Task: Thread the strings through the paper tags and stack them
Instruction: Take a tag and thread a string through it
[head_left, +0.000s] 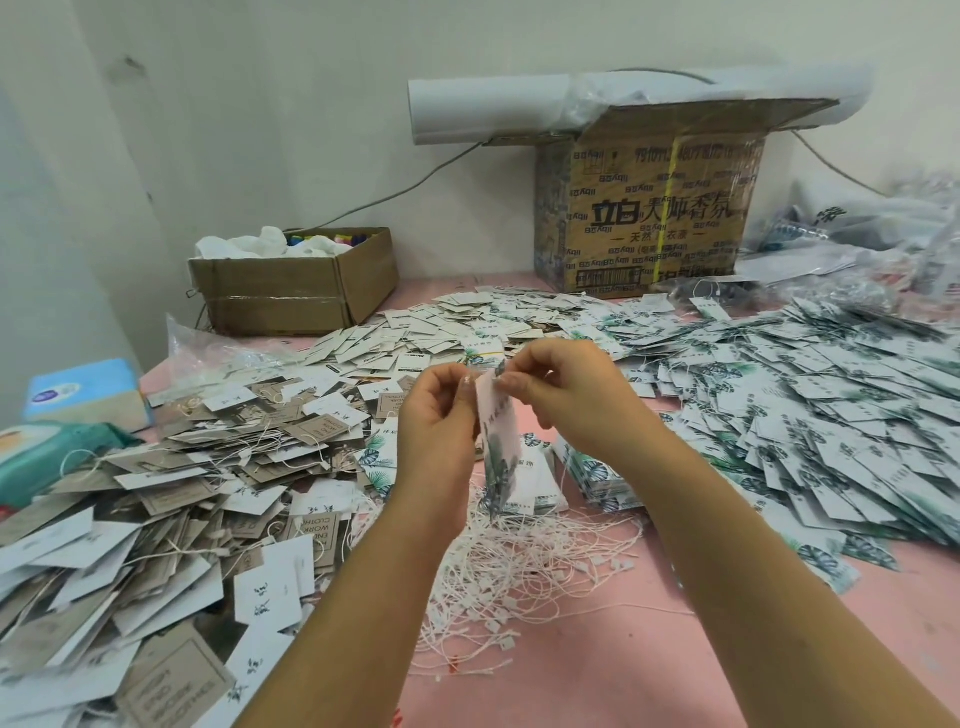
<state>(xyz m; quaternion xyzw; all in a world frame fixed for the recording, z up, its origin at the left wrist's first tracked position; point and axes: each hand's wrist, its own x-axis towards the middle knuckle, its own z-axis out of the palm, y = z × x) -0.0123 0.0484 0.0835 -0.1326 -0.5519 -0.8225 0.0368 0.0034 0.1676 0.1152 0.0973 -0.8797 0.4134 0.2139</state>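
Observation:
Both hands are raised over the pink table (597, 670) and meet at one paper tag (500, 441), white with green leaf print, hanging upright. My left hand (441, 415) pinches its top edge from the left. My right hand (566, 395) pinches the same top corner from the right. Whether a string is in the fingers cannot be told. A tangle of white strings (519, 571) with small plastic locks lies on the table below the tag. Short stacks of leaf-print tags (587, 473) sit just behind the strings.
A heap of grey and white strung tags (156, 519) fills the left. A large spread of leaf-print tags (831, 415) covers the right. Two cardboard boxes (296, 280) (649, 208) stand at the back wall. Tissue packs (78, 389) lie at far left.

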